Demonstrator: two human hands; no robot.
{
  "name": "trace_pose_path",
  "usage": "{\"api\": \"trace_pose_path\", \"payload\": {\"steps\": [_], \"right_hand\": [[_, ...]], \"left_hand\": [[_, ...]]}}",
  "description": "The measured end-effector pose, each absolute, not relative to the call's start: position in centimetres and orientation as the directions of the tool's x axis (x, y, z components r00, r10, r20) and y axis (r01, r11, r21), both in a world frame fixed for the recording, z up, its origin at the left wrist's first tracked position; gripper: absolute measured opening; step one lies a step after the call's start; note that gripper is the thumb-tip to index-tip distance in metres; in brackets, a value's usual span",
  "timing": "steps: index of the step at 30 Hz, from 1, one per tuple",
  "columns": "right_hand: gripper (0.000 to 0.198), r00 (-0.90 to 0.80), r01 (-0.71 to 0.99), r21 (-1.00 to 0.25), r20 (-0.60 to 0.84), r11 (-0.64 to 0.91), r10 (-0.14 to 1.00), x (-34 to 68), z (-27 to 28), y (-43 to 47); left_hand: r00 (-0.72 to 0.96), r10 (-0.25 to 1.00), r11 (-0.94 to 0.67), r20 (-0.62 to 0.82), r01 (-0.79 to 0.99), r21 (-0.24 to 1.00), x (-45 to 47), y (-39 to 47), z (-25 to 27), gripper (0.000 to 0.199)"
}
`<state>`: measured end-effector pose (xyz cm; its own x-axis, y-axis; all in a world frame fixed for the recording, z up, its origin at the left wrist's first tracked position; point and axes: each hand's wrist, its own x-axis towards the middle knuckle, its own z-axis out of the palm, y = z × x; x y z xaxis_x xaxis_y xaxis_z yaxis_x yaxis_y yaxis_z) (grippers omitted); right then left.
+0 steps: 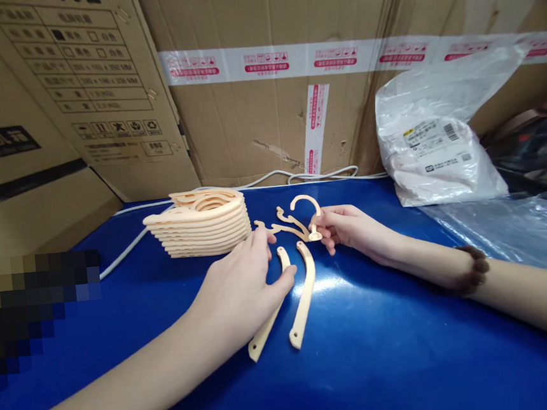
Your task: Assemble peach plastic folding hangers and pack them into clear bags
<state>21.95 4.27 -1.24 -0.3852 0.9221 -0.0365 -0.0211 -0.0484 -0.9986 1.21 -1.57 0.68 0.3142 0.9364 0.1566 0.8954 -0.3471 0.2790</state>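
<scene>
My right hand pinches the lower end of a cream plastic hanger hook, which stands upright with its curve on top. Beside it, thin curved hanger arms with notched ends lie on the table. My left hand is over the table with thumb and fingers apart, its fingertips close to those notched ends; whether they touch cannot be made out. Below it are two flat curved strips with holes at their ends: the left strip, partly covered by my left hand, and the right strip, lying free.
A neat stack of cream folded hangers stands left of my hands on the blue table. White cable runs along the back by a cardboard wall. A labelled white plastic bag and clear film lie right.
</scene>
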Motion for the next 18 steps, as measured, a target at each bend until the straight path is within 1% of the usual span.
{"api": "trace_pose_path", "payload": {"steps": [3,6,9,13,15,18], "right_hand": [[0.022,-0.385,-0.022,-0.999,-0.035,-0.047,0.922,21.84,-1.23,4.19],[0.024,-0.392,-0.016,-0.999,-0.035,-0.045,0.919,21.78,-1.15,4.1],[0.024,-0.395,-0.013,-0.999,-0.033,-0.041,0.918,21.79,-1.07,4.03],[0.023,-0.389,-0.023,-0.999,-0.024,-0.036,0.921,21.87,-1.16,4.03],[0.02,-0.382,-0.031,-0.999,-0.018,-0.032,0.924,21.9,-1.27,4.06],[0.017,-0.372,-0.042,-0.999,-0.008,-0.026,0.928,21.9,-1.38,4.1]], "left_hand": [[0.363,0.911,-0.396,0.199,0.903,0.166,1.42,-1.64,0.6,0.027],[0.403,0.895,-0.424,0.188,0.901,0.087,1.51,-1.66,0.49,0.03],[0.423,0.893,-0.437,0.156,0.896,0.073,1.5,-1.67,0.48,0.025],[0.44,0.884,-0.451,0.157,0.891,0.042,1.49,-1.62,0.64,0.011],[0.442,0.882,-0.453,0.161,0.891,0.035,1.5,-1.49,0.6,0.009],[0.462,0.87,-0.475,0.172,0.879,0.037,1.49,-1.19,0.32,0.014]]}}
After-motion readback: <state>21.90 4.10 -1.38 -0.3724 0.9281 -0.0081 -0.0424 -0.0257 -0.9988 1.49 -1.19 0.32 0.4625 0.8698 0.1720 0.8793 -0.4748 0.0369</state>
